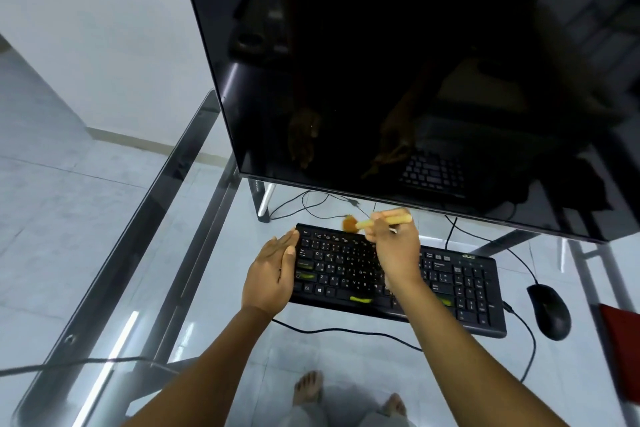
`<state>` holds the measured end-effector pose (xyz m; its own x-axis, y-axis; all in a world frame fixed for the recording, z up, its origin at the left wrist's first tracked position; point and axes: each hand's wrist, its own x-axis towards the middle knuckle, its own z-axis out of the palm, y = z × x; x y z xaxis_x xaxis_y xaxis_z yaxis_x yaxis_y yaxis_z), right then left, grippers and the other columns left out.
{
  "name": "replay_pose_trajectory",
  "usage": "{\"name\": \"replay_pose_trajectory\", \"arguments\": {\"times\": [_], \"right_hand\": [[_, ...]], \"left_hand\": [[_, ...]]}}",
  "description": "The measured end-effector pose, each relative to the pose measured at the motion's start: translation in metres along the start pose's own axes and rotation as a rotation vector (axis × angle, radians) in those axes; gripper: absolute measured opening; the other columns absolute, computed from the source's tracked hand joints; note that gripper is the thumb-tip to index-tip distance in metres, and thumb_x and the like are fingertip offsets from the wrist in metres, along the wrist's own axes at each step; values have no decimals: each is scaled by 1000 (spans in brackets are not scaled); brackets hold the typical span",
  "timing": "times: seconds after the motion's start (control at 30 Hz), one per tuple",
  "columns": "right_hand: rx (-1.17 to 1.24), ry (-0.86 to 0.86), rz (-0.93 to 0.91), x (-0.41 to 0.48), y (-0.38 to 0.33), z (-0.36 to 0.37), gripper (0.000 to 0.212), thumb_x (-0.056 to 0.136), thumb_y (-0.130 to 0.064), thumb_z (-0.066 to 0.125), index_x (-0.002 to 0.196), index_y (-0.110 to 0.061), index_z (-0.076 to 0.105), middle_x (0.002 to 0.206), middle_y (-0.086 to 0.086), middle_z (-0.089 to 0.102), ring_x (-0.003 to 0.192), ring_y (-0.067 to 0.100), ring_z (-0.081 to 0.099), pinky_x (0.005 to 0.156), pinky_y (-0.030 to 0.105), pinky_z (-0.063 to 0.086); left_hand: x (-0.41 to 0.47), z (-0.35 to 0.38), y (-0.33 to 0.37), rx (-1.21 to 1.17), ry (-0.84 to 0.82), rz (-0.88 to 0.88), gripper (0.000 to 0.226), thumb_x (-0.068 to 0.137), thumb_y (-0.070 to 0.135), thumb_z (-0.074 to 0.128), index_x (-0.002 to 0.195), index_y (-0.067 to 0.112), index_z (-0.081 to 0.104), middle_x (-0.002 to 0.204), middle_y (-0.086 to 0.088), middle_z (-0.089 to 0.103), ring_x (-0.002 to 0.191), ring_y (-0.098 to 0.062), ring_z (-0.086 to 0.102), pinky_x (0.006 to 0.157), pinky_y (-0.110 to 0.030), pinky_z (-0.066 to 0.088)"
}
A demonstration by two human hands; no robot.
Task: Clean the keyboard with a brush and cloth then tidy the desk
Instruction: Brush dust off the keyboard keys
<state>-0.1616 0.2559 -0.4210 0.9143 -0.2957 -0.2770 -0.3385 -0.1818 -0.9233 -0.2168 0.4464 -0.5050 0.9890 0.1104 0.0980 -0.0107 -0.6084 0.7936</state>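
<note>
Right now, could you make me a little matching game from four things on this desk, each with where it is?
Things: 1 brush; 2 left hand; 3 mouse; 4 red item.
Places: A just right of the keyboard, cabled; B cut off by the picture's right edge; C gripped by the right hand above the top keys; D flat against the keyboard's left end.
Pairs: 1-C, 2-D, 3-A, 4-B.

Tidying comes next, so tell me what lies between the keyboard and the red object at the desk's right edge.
A black mouse lies there, apart from both; the head view shows it.
</note>
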Motion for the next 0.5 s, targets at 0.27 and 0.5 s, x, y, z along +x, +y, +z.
{"name": "replay_pose_trajectory", "arguments": {"times": [0.27,0.5], "right_hand": [[-242,-130,-238,-24,14,-18,10,94,-19,59,85,-16,60,76,0,71,66,15,67,61,25,56],[-296,-113,-372,-42,23,-31,11,92,-20,61,80,-20,60,76,-2,67,70,14,65,61,32,52]], "left_hand": [[1,2,1,8,15,21,50,98,40,26,134,18,54,134,16,47,127,5,39,112,-12,17],[0,2,1,19,33,35,50,98,39,26,133,18,55,134,15,48,126,5,39,112,-12,17]]}}
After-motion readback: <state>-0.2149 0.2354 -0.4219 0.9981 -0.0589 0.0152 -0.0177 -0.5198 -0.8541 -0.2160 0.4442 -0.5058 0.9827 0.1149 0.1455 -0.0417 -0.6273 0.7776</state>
